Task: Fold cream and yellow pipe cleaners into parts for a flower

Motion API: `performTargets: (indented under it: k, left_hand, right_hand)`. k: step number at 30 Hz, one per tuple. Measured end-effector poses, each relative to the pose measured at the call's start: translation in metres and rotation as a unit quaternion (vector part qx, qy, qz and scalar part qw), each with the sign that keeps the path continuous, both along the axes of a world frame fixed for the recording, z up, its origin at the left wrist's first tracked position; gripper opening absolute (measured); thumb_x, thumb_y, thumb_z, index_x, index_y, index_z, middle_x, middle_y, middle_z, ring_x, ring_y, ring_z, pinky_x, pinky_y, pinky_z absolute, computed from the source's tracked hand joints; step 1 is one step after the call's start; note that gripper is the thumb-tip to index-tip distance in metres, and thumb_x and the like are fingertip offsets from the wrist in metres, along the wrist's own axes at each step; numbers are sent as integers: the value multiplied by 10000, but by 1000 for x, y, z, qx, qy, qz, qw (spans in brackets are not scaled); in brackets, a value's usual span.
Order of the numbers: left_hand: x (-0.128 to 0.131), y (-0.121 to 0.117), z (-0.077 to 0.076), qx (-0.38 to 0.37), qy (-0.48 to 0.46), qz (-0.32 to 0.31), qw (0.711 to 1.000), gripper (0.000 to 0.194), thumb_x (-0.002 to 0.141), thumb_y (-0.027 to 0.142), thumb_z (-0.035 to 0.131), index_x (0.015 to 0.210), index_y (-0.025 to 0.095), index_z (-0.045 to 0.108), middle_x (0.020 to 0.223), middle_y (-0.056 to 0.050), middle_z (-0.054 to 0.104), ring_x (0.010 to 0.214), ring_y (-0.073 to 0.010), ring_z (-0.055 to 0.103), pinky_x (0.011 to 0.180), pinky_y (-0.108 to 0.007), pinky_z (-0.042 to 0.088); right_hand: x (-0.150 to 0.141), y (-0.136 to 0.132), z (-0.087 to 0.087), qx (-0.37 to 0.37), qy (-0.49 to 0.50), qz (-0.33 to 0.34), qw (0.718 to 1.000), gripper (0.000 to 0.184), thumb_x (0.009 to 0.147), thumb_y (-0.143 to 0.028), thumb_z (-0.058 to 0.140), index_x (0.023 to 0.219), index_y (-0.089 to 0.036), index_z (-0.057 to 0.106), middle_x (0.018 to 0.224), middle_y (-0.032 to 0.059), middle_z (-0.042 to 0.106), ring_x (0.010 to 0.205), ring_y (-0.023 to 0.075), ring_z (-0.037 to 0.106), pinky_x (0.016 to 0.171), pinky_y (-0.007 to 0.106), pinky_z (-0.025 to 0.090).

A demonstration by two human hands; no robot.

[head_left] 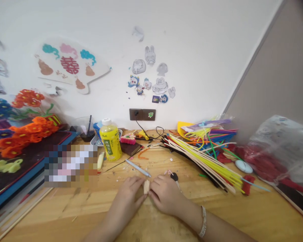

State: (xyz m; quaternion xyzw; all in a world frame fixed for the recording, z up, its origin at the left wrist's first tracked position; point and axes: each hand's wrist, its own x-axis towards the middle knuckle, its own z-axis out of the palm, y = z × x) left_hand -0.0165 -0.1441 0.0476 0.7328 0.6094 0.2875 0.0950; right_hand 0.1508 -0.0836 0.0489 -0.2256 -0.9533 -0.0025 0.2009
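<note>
My left hand (129,193) and my right hand (165,195) meet at the middle of the wooden table (242,215). Both are closed in a pinch on a small cream fuzzy piece (146,186) held between their fingertips. A bracelet (203,222) circles my right wrist. Just past my hands lie a light blue pen (138,168) and a small black-handled tool (175,177).
A yellow drink bottle (110,139) stands behind left. A heap of coloured pipe cleaners (207,151) spreads at right, beside a clear bag of red ones (275,151). Orange fuzzy flowers (22,134) lie on boards at left. A wall socket (142,114) sits behind.
</note>
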Motion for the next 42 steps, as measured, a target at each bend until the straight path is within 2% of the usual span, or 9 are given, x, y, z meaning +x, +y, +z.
performTargets:
  k: [10,14,18,23,28,34,37,39,42]
  left_hand:
    - [-4,2,-5,26,16,-7,1000,284,745,225,576,1021,193,630,993,-110,663,916,-257,599,825,-414,482]
    - [-5,1,-5,31,31,1,999,327,757,258,562,1076,204,608,1021,-111,666,939,-265,606,838,-417,486]
    - [-6,0,-6,49,43,11,998,370,752,267,563,1117,216,594,1040,-113,674,951,-274,617,834,-419,498]
    - [-6,2,-3,52,64,5,997,333,760,280,554,1074,188,620,1037,-130,676,949,-281,622,826,-417,507]
    - [-5,2,-1,45,71,2,996,329,776,289,533,1073,174,618,1028,-138,673,942,-273,626,826,-406,509]
    - [-4,1,3,52,8,39,998,336,762,344,540,1019,157,649,1022,-159,673,958,-304,612,845,-457,486]
    - [-4,-1,9,40,-95,54,993,339,787,365,496,1018,172,653,1068,-142,663,1028,-301,578,906,-472,438]
    - [-2,-3,12,17,-199,64,978,356,808,395,463,1039,194,645,1100,-113,660,1066,-286,559,940,-462,409]
    - [2,-5,15,-29,-393,68,916,419,813,490,441,1074,222,628,1080,-77,680,997,-266,600,875,-421,467]
  right_hand:
    - [2,3,5,33,15,-24,999,170,853,-227,433,752,-172,557,707,28,597,687,160,513,644,279,352]
    - [16,24,28,63,-41,-174,982,123,833,-226,491,732,-195,554,733,9,601,711,141,538,641,242,371]
    - [43,58,50,79,-42,-348,933,73,812,-122,493,806,-131,566,814,119,617,759,205,568,603,269,389]
    - [67,85,51,73,-74,-433,896,182,785,-7,448,737,-99,599,703,131,639,634,217,608,549,278,395]
    - [68,87,49,75,-85,-431,895,200,789,-1,445,727,-110,600,705,115,646,642,199,612,563,265,394]
    - [66,67,78,109,-58,-396,910,166,869,-124,413,806,-142,565,784,102,623,747,204,577,613,271,375]
    - [58,49,87,124,-37,-367,921,170,877,-150,399,794,-159,547,729,76,603,693,188,558,581,265,344]
    - [48,34,85,137,-11,-292,946,182,866,-144,412,733,-166,534,672,59,587,633,172,538,550,262,318]
    - [31,10,72,131,-10,-142,981,167,845,-130,446,703,-176,520,634,30,584,561,153,515,505,261,285]
